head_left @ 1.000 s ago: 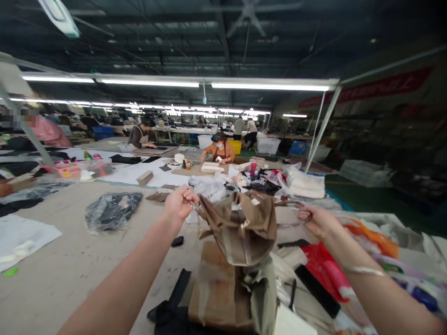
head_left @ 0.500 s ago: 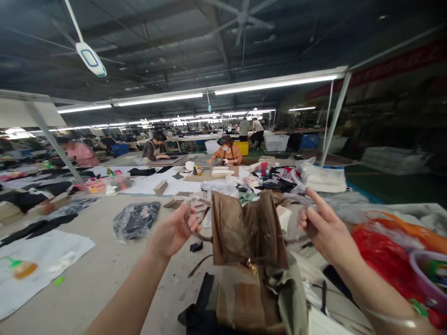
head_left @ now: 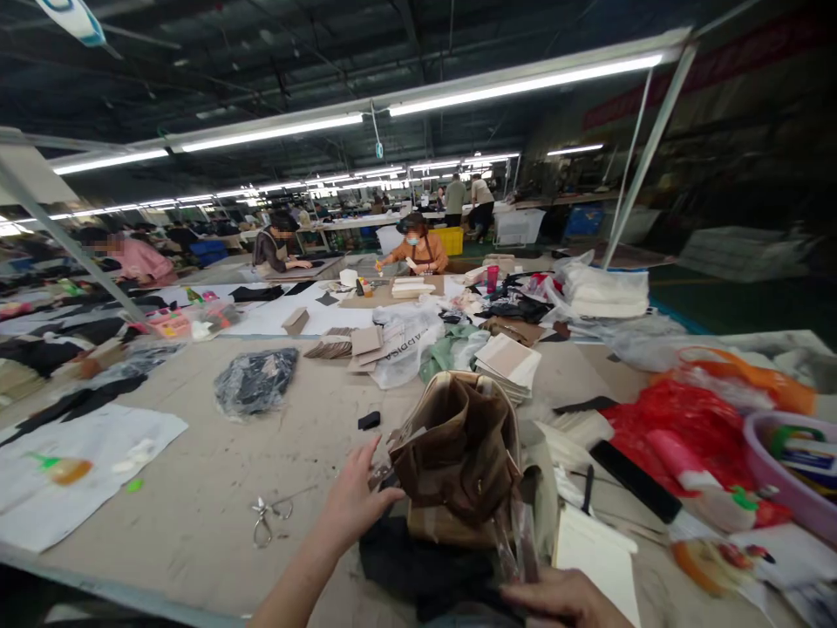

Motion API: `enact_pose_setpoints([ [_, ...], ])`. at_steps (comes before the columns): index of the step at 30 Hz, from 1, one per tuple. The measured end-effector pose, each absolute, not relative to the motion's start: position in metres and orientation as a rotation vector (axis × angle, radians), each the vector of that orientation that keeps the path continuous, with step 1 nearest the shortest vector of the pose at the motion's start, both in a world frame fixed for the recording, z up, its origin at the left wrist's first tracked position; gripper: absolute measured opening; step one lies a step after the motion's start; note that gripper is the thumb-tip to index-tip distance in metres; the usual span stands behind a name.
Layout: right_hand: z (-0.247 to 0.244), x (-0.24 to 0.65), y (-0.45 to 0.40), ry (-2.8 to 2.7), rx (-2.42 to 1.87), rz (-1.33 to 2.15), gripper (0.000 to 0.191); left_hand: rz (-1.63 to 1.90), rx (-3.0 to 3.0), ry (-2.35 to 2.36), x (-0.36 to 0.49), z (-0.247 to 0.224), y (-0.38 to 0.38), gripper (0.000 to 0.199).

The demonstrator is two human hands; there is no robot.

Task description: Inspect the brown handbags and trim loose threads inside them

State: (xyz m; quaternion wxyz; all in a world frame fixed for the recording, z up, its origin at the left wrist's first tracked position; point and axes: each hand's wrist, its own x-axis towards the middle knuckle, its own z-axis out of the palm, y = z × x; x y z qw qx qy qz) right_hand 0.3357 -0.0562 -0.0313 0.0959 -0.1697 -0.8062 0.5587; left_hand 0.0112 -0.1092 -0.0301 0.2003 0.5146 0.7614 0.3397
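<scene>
A brown bag (head_left: 451,453) gapes at lower centre; the left hand (head_left: 358,493) beside it is spread wide, while the right hand (head_left: 566,597) below pinches its plastic-wrapped handle (head_left: 523,541). At the right edge, a purple basin (head_left: 772,493) holds green and blue items (head_left: 803,455).

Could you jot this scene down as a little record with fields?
Main item: brown bag, mouth open
Left hand: fingers spread beside the bag; contact unclear
Right hand: at the near handle; grip unclear, cut off by frame
Table, left: scissors, plastic-wrapped dark bundle
Table, right: red plastic, purple basin
Across: seated co-worker
</scene>
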Motion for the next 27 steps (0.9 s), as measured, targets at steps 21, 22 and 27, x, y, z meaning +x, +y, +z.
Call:
enact_pose_setpoints([
  [21,0.066,0.256,0.038,-2.716,-0.310,0.273,0.043,1.254,1.535,2.028,0.028,-0.019,-0.074,0.042],
  [22,0.060,0.245,0.046,-2.752,-0.269,0.236,0.041,1.255,1.532,2.027,0.029,-0.019,-0.075,0.042],
  [27,0.043,0.222,0.069,-2.942,-0.310,0.071,0.023,1.280,1.491,2.052,0.026,-0.020,-0.076,0.038],
])
